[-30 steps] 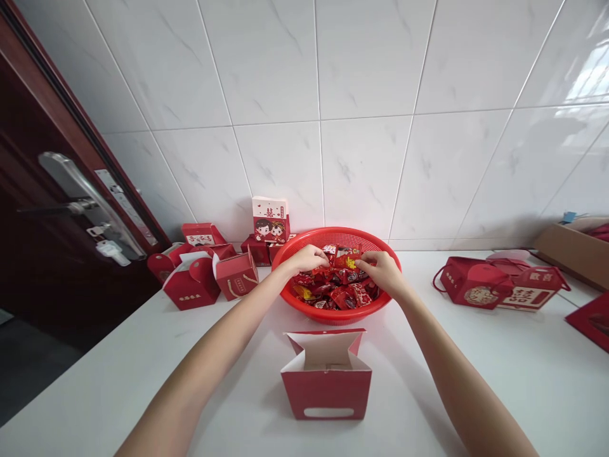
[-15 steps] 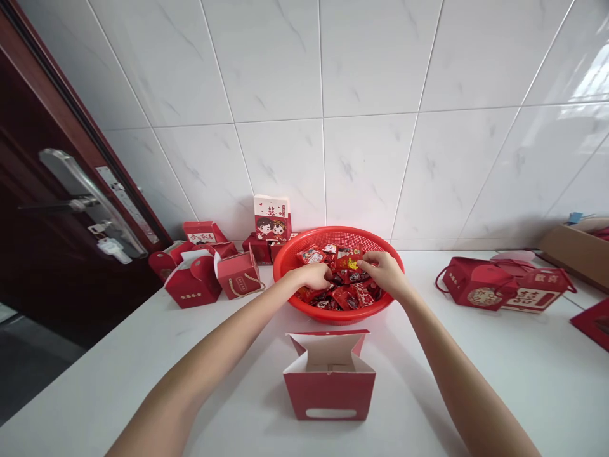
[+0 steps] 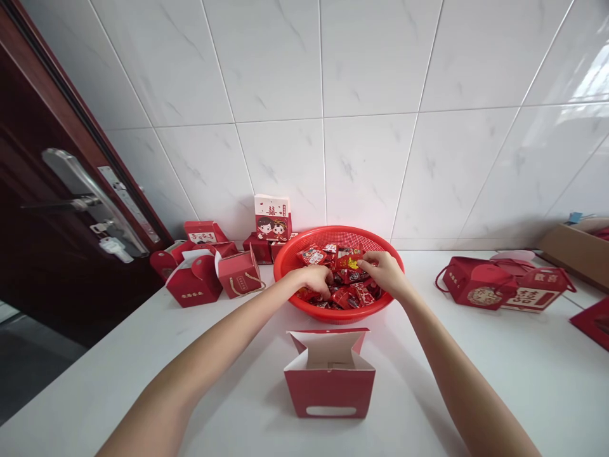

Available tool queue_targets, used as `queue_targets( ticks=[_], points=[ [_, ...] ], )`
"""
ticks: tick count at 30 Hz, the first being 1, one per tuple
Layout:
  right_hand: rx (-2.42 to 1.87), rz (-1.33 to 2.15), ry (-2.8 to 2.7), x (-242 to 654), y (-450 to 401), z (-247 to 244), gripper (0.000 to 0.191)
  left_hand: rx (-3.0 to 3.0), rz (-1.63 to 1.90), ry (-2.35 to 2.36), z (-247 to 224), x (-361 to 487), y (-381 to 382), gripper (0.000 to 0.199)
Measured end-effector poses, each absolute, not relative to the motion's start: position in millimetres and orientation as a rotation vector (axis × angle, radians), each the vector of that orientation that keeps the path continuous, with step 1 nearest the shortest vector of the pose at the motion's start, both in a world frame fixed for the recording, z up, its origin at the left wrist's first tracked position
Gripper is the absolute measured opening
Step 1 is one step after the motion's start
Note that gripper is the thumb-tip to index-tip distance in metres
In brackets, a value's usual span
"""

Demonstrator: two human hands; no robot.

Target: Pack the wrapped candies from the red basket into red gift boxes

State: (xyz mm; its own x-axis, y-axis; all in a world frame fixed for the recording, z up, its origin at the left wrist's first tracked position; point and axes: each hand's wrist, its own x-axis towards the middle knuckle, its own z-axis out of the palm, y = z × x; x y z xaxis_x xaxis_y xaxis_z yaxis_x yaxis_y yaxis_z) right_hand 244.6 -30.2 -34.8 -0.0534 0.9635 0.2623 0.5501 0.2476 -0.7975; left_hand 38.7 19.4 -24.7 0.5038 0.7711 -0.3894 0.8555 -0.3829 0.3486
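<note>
A red plastic basket holds many small wrapped candies, mostly in red wrappers. My left hand reaches into its left side, fingers curled down among the candies; what they hold, if anything, is hidden. On the right side, my right hand has thumb and forefinger pinched at the edge of a red candy packet with yellow print. In front of the basket stands an open red paper gift box, its white inside showing and its top flaps spread.
Several red gift boxes stand to the left, near a dark door with keys in its lock. A picture box leans at the tiled wall. More red boxes and a cardboard carton sit on the right.
My left hand has shifted slightly, its fingers now reaching lower toward the front candies. My right hand stays almost where it was, and the open gift box has not moved.
</note>
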Motion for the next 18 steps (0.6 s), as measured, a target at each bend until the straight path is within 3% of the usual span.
queue_targets(
  ticks=[9,15,18],
  points=[
    [-1.417,0.59,-1.721,243.9,-30.5,-33.9,0.026,2.239,-0.256,1.285,-25.5,38.8,19.1,0.03],
    [-1.428,0.593,-1.705,242.8,-31.8,-33.1,0.026,2.215,-0.22,1.288,-28.4,39.6,19.9,0.008],
    [-1.426,0.607,-1.695,242.6,-32.4,-32.8,0.027,2.185,-0.154,1.276,-28.5,38.8,21.3,0.006]
  ],
)
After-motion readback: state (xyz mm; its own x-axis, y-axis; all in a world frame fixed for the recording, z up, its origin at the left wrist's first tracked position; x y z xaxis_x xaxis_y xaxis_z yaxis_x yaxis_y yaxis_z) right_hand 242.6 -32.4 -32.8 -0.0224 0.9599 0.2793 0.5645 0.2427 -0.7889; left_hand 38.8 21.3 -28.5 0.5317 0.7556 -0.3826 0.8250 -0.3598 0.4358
